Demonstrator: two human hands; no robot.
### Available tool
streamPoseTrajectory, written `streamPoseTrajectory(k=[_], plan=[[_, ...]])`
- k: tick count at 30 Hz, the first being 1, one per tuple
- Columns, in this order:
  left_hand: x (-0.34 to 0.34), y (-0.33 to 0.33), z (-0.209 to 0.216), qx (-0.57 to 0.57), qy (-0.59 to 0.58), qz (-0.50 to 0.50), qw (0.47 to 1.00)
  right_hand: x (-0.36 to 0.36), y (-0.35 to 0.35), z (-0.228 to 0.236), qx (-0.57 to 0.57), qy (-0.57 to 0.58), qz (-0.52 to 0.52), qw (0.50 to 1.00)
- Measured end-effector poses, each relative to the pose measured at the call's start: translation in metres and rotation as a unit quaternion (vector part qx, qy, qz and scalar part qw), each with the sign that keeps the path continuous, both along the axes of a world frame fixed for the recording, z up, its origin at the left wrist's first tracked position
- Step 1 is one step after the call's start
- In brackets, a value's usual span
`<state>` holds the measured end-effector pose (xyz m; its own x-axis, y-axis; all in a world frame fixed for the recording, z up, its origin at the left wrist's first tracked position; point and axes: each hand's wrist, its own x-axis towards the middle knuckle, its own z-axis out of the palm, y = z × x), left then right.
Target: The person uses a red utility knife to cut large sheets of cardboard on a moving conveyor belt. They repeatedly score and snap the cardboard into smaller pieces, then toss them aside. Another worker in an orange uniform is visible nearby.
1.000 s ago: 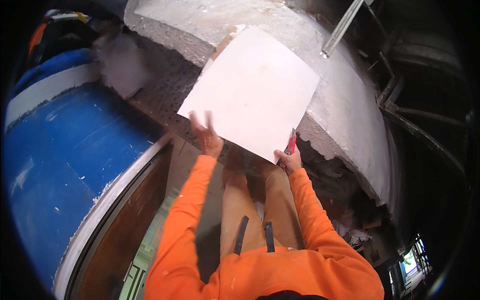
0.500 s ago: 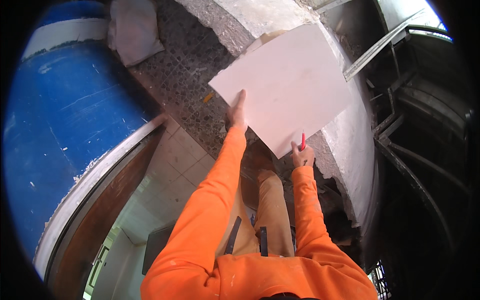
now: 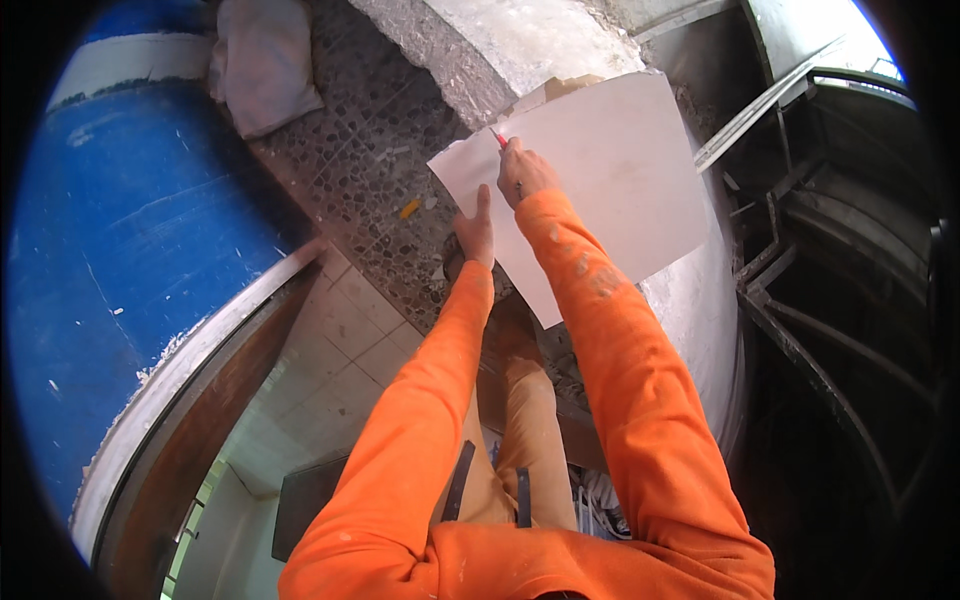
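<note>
A large flat white board (image 3: 610,190) lies tilted over the rough masonry ledge, its left corner jutting past the edge. My left hand (image 3: 475,230) grips the board's near left edge, thumb on top and the other fingers hidden from view. Near the far left corner, my right hand (image 3: 527,172) is closed round a slim red tool (image 3: 502,139) that looks like a utility knife. Its thin tip points at the board's far edge; I cannot tell whether it touches. Both arms are in orange sleeves, the right one reaching across the board.
Beneath the board runs the broken white masonry ledge (image 3: 480,45). A blue wall panel (image 3: 150,220) fills the left side, and a whitish sack (image 3: 265,70) rests on the speckled floor. Dark metal framing (image 3: 820,370) stands at the right. A small yellow scrap (image 3: 409,208) lies on the floor.
My right hand has moved with the red tool from the board's near corner up and left to its far left corner. The left hand keeps its hold, and the board has shifted slightly.
</note>
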<state>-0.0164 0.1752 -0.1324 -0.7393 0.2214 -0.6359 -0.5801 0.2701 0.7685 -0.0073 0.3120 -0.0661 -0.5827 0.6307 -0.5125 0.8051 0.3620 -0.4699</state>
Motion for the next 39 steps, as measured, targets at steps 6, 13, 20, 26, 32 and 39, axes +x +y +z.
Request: streamPoseTrajectory(k=[6,13,20,26,32,39], plan=[[0.009,0.012,-0.002,0.012,0.057,0.031,0.998,0.006,-0.004,-0.007,0.013,-0.031,-0.010,0.999],[0.009,0.003,-0.001,-0.032,0.080,-0.002,0.996,0.204,-0.095,0.008,-0.023,-0.093,0.015,0.995],[0.035,0.008,0.000,-0.058,-0.076,0.105,0.990,0.387,-0.105,0.046,0.028,-0.248,-0.158,0.955],[0.021,0.008,-0.004,-0.119,-0.039,0.133,0.983,0.277,0.101,0.000,0.367,0.056,-0.157,0.915],[0.016,0.001,0.027,-0.119,-0.056,0.088,0.987,0.245,0.192,-0.066,0.199,0.021,-0.229,0.952],[-0.018,-0.001,0.005,-0.110,-0.072,0.040,0.991,0.229,0.150,-0.074,0.168,-0.107,-0.254,0.946]])
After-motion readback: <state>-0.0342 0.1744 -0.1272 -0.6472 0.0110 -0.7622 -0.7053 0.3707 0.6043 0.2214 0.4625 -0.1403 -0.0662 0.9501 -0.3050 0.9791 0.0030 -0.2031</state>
